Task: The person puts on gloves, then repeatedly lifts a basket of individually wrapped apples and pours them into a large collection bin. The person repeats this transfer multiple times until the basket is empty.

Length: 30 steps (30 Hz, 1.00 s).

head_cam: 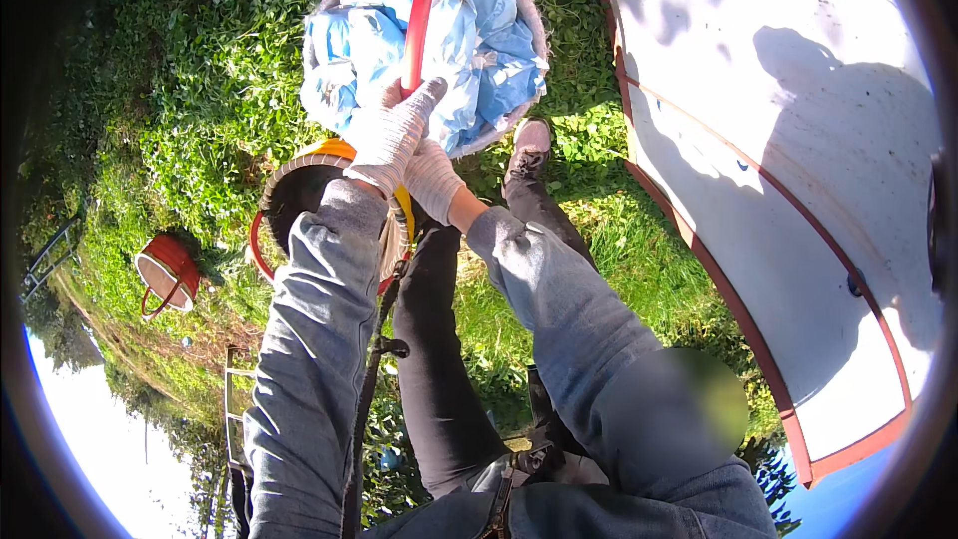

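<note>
My left hand (393, 131), in a pale knit glove, is closed around the red handle (423, 15) of a round basket (533, 22). Crumpled blue and white sheets (475, 45), of paper or plastic, fill this basket, and its rim has a fuzzy wrapping. Close against the left hand lies my right hand (435, 180), gloved alike; its fingers are mostly hidden, so its hold cannot be told. Beneath my left forearm is a second basket (281, 187), yellow and red with a laced rim and a dark inside.
Grass and low weeds (187, 112) cover the ground. On the right stands a large white panel (786, 127) with red-brown edging, bearing a shadow. A red bucket (174, 269) lies tipped at the left, near a metal ladder (233, 404). A dark strap (367, 389) hangs beside my left arm.
</note>
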### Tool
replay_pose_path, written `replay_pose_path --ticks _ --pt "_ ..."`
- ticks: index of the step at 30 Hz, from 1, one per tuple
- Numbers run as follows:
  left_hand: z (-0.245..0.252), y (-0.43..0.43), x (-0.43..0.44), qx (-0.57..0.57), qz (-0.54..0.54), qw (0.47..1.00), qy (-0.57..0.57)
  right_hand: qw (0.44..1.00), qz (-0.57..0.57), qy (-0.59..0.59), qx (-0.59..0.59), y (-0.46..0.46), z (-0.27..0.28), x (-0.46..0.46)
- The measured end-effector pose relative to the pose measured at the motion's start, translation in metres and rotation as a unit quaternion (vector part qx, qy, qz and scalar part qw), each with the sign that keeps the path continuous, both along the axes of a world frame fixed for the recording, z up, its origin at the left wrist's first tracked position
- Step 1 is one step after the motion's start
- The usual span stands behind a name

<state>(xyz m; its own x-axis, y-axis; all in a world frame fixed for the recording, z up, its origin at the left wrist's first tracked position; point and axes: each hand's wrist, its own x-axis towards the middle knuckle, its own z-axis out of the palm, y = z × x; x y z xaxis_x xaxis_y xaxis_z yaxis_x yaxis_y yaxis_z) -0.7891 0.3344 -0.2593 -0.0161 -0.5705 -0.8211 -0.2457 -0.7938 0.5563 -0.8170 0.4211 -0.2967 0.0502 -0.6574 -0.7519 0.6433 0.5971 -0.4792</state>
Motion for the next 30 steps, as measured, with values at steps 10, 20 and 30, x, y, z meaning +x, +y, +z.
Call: replay_pose_path --ticks 10,20,30 --pt "0.160 0.029 0.005 0.067 0.029 0.992 0.098 0.977 0.202 0.073 0.010 0.053 0.144 -0.017" --pt "0.439 0.055 0.000 0.007 -0.077 0.972 0.224 0.950 0.098 0.193 -0.225 0.083 0.434 -0.047" --pt "0.688 0.112 -0.057 -0.284 -0.082 0.892 0.341 0.811 0.084 0.325 -0.479 0.097 0.644 -0.122"
